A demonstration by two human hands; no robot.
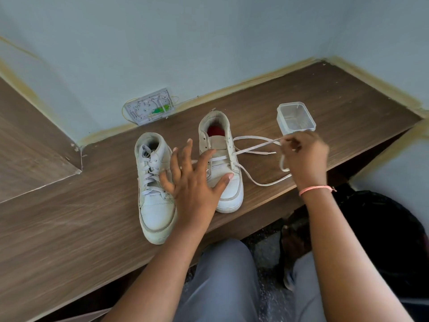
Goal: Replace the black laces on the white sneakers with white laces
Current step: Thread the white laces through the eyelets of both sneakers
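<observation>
Grey-trousered knees (222,275) sit below the counter (69,228). Above the two sneakers, the left hand (195,180) spreads open, holding nothing. The right hand (301,156) pinches a white lace (255,145) threaded through the right sneaker's (220,159) lower eyelets; the left sneaker (153,187) is already laced white. With nothing bracing the shoe, a hard pull could drag it toward the clear plastic tub (296,117).

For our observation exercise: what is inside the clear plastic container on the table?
The clear plastic container stands open beside the right hand. Through its walls only the wooden table shows; nothing is visibly inside. Its near lower edge is covered by that hand.
</observation>
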